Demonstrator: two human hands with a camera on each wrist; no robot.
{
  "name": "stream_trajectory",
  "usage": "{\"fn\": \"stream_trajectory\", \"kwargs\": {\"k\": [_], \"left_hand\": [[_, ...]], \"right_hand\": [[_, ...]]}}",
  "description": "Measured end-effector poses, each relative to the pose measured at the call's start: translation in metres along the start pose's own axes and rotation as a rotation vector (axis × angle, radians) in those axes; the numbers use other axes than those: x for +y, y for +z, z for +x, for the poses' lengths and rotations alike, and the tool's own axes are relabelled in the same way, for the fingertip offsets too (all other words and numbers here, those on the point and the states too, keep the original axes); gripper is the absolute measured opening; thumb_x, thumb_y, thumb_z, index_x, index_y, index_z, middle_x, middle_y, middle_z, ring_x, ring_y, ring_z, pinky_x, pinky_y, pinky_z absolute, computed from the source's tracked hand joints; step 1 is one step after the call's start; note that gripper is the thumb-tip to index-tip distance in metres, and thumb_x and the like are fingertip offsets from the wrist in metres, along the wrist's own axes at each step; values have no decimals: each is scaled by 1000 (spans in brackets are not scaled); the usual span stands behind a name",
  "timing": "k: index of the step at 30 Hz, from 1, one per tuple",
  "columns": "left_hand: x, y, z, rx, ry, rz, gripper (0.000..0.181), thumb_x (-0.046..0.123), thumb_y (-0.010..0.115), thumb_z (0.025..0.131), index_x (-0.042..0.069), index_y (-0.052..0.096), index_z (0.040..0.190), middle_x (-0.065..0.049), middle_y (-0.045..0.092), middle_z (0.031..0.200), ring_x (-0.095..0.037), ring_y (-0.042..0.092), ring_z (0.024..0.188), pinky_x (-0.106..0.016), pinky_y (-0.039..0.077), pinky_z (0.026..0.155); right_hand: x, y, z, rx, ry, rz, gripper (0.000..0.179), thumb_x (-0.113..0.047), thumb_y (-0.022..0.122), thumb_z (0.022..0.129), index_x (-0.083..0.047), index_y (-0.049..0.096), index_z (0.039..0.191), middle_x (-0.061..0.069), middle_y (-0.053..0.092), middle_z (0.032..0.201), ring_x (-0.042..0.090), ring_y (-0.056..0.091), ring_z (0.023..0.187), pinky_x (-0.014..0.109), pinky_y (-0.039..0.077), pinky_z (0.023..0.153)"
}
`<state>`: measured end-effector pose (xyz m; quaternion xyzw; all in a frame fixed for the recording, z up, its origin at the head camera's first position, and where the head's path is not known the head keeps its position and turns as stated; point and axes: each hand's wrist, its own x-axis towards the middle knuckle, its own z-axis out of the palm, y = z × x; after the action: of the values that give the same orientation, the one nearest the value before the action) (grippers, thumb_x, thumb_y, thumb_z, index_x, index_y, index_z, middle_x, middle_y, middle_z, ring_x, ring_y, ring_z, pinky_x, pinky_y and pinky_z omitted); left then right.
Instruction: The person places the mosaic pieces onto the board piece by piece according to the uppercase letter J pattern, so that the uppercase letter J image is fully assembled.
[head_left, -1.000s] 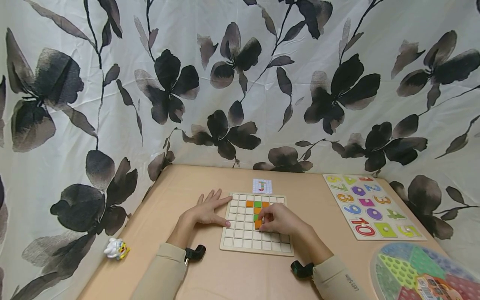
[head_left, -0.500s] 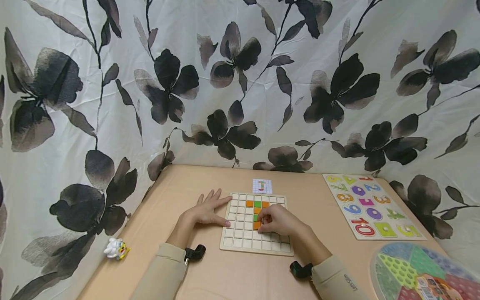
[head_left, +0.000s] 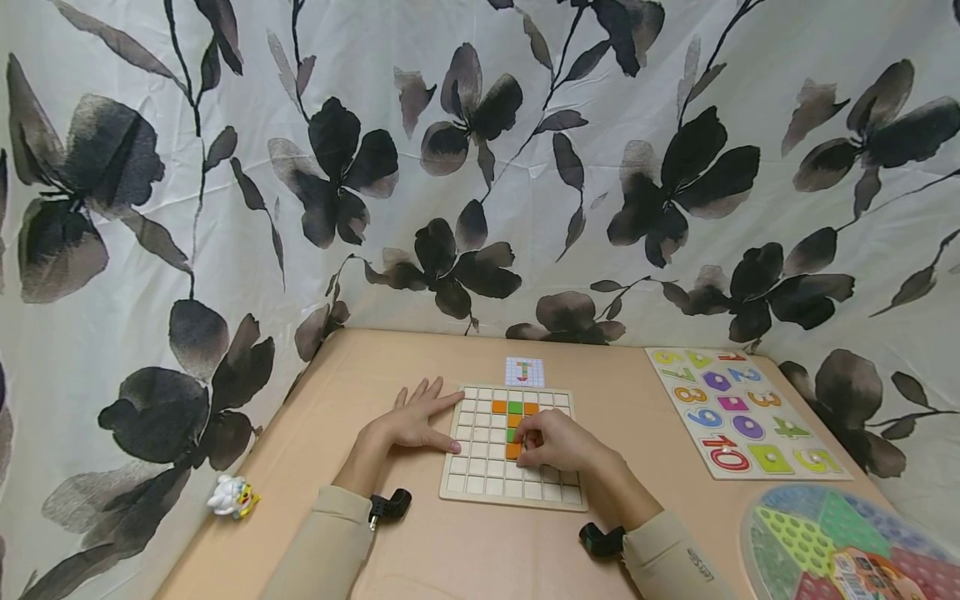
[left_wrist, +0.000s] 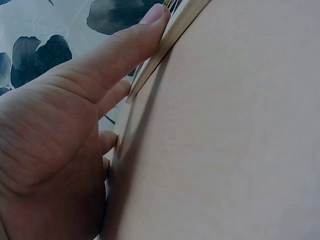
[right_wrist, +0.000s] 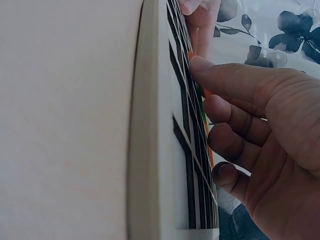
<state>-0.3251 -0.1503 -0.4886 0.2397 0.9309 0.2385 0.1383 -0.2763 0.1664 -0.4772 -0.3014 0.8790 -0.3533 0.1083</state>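
At the far left a floral curtain [head_left: 90, 333] hangs down beside the tan table [head_left: 315, 433], and a small white-and-yellow toy [head_left: 234, 497] sits near the table's left edge. Next comes the left hand [head_left: 412, 423], laid out with its fingers spread apart, the index fingertip and thumb touching the left border of a pale grid board [head_left: 512, 503]. On that board I see a row of an orange tile, a green one and another orange one, with orange, green and orange running down beneath the middle. A small printed card [head_left: 524, 372] lies just beyond the board. At the lowest orange tile [head_left: 513, 451] is the right hand [head_left: 558, 439], its fingers bent and the thumb tip close against the tile; whether it pinches the tile or merely touches it, I cannot tell. Farther right lies a colourful number board [head_left: 825, 477], and nearer the person, a round, multicoloured game board [head_left: 840, 554].
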Motion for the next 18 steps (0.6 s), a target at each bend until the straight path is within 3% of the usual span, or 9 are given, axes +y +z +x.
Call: {"fn": "stream_trajectory", "kwargs": {"k": [13,18], "left_hand": [[0,0,0,3,-2,-5,102,65,82,77,32,37,163,-19,6,175,-44,-4,162,-69,-9,125],[-2,2,0,6,0,-8,104,65,82,76,30,37,163,-20,6,175,-45,-3,161,-70,-9,125]], "right_hand": [[0,-1,-1,-10,9,4,21,-14,87,84,-11,76,102,-7,62,72,5,54,64,20,46,59],[0,-9,-4,25,44,13,20,-16,85,87,-11,77,104,-7,61,73,7,55,68,21,45,60]]}}
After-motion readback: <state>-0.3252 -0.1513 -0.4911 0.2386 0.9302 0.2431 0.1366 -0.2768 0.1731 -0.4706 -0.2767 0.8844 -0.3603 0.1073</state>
